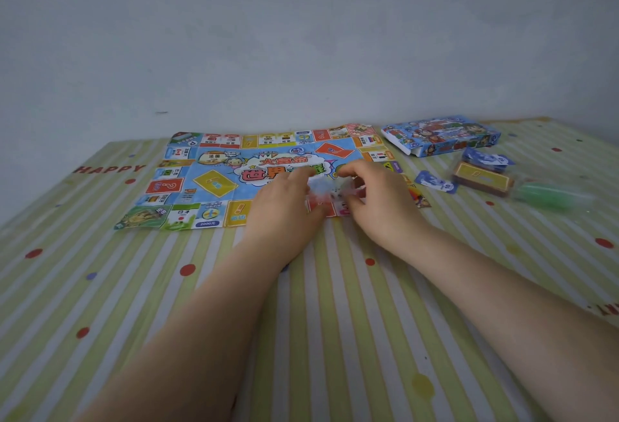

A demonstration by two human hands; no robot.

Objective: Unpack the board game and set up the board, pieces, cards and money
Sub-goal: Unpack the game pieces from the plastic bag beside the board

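Striped cloth (301, 304): blurred clear bag (330, 189) between both hands' fingers (348, 174).

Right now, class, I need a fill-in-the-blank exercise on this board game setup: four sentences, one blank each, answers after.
1. The game board lies unfolded on the ____ bedsheet.
2. The left hand and right hand together hold a small clear ____.
3. The game box lies to the ____ of the board.
4. The red word on the sheet left of the board reads ____.

Answers: striped; bag; right; HAPPY

The striped, dotted cloth (301, 321) carries the board (214, 180), box (442, 135), cards (482, 179) and, seemingly, a green bag (549, 194).
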